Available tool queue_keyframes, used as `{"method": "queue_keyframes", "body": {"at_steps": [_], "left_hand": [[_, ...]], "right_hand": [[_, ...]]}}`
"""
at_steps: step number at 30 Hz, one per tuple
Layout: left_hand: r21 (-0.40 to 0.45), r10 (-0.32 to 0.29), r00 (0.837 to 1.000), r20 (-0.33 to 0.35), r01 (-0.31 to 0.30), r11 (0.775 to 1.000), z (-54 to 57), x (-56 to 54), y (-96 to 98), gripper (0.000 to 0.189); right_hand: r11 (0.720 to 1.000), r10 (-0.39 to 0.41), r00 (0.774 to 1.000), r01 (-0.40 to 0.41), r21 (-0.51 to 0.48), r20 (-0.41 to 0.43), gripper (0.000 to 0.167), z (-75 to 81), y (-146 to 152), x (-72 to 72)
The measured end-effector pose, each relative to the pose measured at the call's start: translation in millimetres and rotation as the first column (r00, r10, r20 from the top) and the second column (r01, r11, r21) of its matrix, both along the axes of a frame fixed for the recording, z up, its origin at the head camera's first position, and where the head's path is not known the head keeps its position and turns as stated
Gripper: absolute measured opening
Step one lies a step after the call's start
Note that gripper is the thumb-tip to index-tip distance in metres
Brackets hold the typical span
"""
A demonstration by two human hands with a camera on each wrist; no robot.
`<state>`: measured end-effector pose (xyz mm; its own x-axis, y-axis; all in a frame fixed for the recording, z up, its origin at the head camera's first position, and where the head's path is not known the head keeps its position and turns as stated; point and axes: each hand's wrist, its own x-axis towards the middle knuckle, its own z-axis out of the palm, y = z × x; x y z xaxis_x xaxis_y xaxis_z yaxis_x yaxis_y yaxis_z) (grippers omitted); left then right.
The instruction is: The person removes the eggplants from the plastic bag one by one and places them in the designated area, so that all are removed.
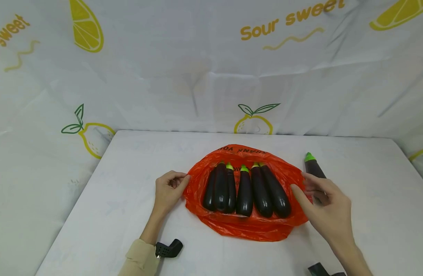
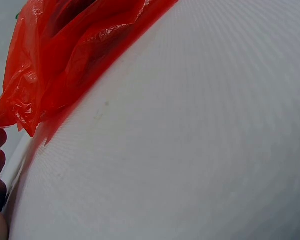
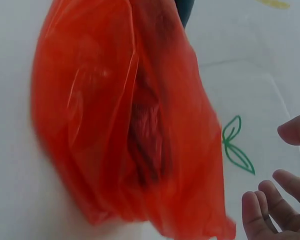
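A red plastic bag (image 1: 244,228) lies with its mouth spread wide, and several dark eggplants (image 1: 244,193) with green tops rest in it side by side. At the bag's left rim my left hand (image 1: 168,193) pinches the plastic; the left wrist view shows the gathered corner of the bag (image 2: 27,100) at the fingertips. My right hand (image 1: 330,211) is by the right rim, thumb and fingers spread. In the right wrist view its fingers (image 3: 282,210) stand apart from the bag (image 3: 90,115). Beyond that hand lies another eggplant (image 1: 314,168), partly hidden by it.
The white table (image 1: 94,222) reaches back to a white cloth (image 1: 156,96) printed with lemons and lettering. A black wrist device (image 1: 169,248) is on the left wrist, and part of another (image 1: 320,269) shows at the right.
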<state>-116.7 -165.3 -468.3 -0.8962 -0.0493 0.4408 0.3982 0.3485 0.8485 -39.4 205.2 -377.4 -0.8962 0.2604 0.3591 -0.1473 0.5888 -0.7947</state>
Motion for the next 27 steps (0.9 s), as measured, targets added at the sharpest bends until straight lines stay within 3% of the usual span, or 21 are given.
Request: {"method": "queue_keyframes", "body": {"at_steps": [10, 15, 18, 25, 27], "left_hand": [[-0.019, 0.045, 0.999, 0.013, -0.045, 0.999, -1.6, -0.2, 0.0, 0.006], [-0.02, 0.04, 0.999, 0.017, -0.039, 0.999, -2.0, 0.0, -0.8, 0.008], [-0.018, 0.039, 0.999, 0.017, -0.038, 0.999, 2.1, 1.6, 1.0, 0.008], [-0.02, 0.027, 0.999, -0.025, -0.028, 0.999, 25.4, 10.4, 9.9, 0.006], [-0.02, 0.024, 0.999, -0.031, -0.025, 1.0, 25.1, 9.9, 9.7, 0.006]], "right_hand": [[0.989, 0.144, 0.99, -0.144, -0.038, 0.004, 0.043, 2.3, -35.0, -6.4], [0.975, 0.207, 0.978, -0.206, -0.078, 0.002, 0.042, 0.8, -53.1, -10.1], [0.965, 0.241, 0.97, -0.24, -0.101, 0.002, 0.04, -0.3, -63.7, -12.3], [0.942, 0.312, 0.949, -0.303, -0.146, 0.046, 0.039, -5.8, -83.7, -15.3], [0.937, 0.327, 0.943, -0.316, -0.145, 0.06, 0.04, -7.8, -88.7, -15.4]]}}
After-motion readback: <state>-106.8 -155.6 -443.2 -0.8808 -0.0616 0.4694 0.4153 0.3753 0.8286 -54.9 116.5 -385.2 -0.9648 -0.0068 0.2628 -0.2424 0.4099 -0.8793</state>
